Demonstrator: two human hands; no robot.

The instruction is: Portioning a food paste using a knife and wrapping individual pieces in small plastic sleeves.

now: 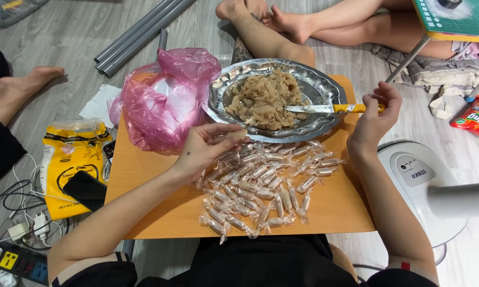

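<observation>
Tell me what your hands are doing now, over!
Left hand pinches a small candy piece. Right hand holds knife, blade over the paste in the metal tray. Wrapped candies piled below. Nothing blocking.

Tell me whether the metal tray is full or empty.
Partly full: the metal tray holds a beige candy mound at its middle, with bare rim around it.
</observation>
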